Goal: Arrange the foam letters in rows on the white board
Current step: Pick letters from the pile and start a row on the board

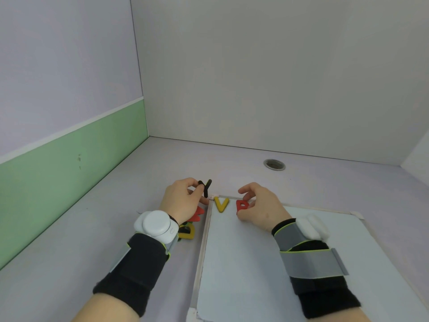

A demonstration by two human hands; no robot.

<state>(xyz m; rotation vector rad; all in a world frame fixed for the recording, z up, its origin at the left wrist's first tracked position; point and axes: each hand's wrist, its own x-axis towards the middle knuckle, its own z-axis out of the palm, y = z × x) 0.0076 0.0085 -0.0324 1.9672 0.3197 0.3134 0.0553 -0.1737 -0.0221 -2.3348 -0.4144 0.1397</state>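
Observation:
The white board (243, 263) lies flat on the desk, right of centre. At its far left corner rests a yellow V (221, 204). Just right of the V, a red letter (242, 206) sits on the board, and my right hand (260, 205) pinches its right side. My left hand (183, 201) holds a black Y (206, 188) in the air over the desk, beside the board's far left corner. More loose letters lie left of the board, half hidden under my left wrist: a red one (197, 214) and a yellow one (188, 233).
A round metal cable hole (274, 164) is set in the desk behind the board. Walls close the desk in at the back and on both sides; the left wall has a green lower band (69, 163).

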